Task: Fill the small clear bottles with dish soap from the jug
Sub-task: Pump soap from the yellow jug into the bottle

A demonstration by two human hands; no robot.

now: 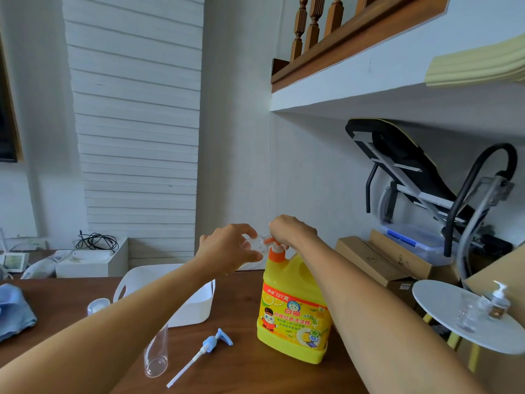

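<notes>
The left hand (227, 248) clamps a small clear bottle (257, 242) in its fingers at the pump (272, 242) to catch soap; the right hand (292, 231) curls fingers over that pump, atop the jug (295, 308) by the table's (241, 371) right edge.

The right hand (292, 231) covers the head of the orange pump (277, 253). The left hand's (227, 248) fingers hide most of the small clear bottle (258, 242); its fill level is indeterminate. The left forearm (113, 322) conceals one end of the tall clear bottle (156, 356).
</notes>
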